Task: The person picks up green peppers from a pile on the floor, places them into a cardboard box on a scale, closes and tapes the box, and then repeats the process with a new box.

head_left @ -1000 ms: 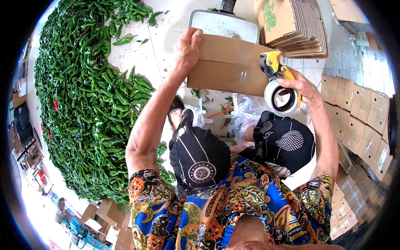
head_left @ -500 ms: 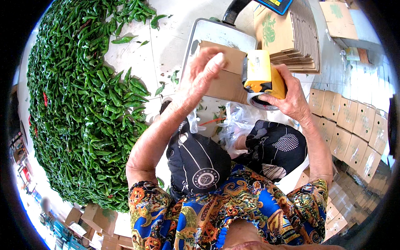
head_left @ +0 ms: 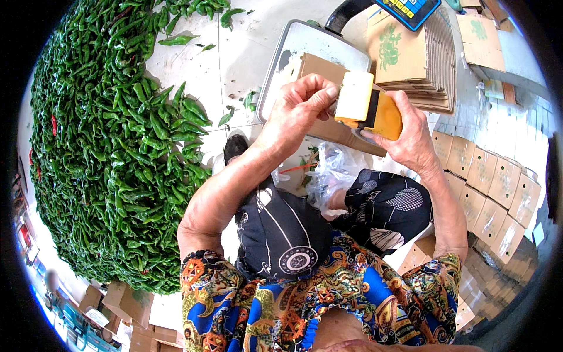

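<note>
My right hand (head_left: 402, 132) is wrapped round a yellow and black tape dispenser (head_left: 381, 111); its tape roll is mostly hidden underneath. My left hand (head_left: 302, 105) has thumb and forefinger pinched at the dispenser's left edge, on something too small to make out. Beneath both hands a brown piece of cardboard (head_left: 315, 66) lies across the metal pan (head_left: 277, 53) of a weighing scale, whose blue display (head_left: 408, 10) shows at the top. Crumpled clear plastic bags (head_left: 331, 176) lie below the cardboard, between my legs.
A large heap of green peppers (head_left: 117, 146), with a few red ones, covers the left side. Stacked flat cartons (head_left: 399, 47) stand behind the scale. Rows of closed boxes (head_left: 489, 176) line the right. More boxes (head_left: 129, 299) sit at lower left, near loose leaves by the scale.
My left hand has left the cardboard's corner and moved right and down to the dispenser, fingers pinched. The dispenser has turned over and shifted left; more of the scale and its display shows.
</note>
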{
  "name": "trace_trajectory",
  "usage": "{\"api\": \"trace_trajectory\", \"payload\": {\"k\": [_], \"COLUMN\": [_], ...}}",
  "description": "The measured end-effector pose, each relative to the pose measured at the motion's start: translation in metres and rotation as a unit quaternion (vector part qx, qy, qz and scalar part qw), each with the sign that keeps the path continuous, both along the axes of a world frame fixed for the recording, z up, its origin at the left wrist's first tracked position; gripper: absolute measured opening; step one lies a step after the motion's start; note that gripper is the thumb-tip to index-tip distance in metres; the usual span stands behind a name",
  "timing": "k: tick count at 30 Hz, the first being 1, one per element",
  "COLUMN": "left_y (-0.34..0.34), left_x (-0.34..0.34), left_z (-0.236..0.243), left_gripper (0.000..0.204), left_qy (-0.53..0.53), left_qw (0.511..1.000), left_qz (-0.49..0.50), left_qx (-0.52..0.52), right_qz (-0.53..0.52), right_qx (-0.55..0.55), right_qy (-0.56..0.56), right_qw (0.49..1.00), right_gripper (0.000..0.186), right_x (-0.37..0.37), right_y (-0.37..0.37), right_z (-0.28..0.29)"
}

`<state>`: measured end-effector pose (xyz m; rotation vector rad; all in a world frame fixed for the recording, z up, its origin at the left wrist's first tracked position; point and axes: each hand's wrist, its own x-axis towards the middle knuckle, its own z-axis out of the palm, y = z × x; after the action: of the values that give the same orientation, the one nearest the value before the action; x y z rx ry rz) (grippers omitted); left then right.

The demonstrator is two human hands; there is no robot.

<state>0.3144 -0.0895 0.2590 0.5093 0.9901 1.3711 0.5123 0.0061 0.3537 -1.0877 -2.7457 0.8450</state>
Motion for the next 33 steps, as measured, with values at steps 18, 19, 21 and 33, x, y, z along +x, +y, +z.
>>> {"api": "trace_trajectory", "payload": {"k": [18,19,21,33], "left_y": [-0.024,-0.024,-0.025,-0.017], "left_x": [-0.096,-0.095,-0.094,-0.055], "left_z": [-0.117,-0.118,-0.122,-0.173], "left_gripper": [0.022,0.022,0.023,0.023], "left_qy": [0.151,0.145,0.149,0.2], "left_qw": [0.97,0.972,0.969,0.959], "left_qz": [0.192,0.182,0.196,0.189], "left_qx": [-0.004,-0.022,-0.025,-0.073], "right_qz": [0.062,0.058,0.075,0.108], "right_qx": [0.114,0.112,0.122,0.178], "right_qy": [-0.16,-0.174,-0.174,-0.239], "right_qw": [0.978,0.977,0.974,0.949], "right_gripper": [0.053,0.053,0.053,0.052], "right_x": [-0.031,-0.033,-0.039,-0.061], "right_y": [0.0,0.0,0.001,-0.005], "right_z": [0.005,0.005,0.003,-0.012]}}
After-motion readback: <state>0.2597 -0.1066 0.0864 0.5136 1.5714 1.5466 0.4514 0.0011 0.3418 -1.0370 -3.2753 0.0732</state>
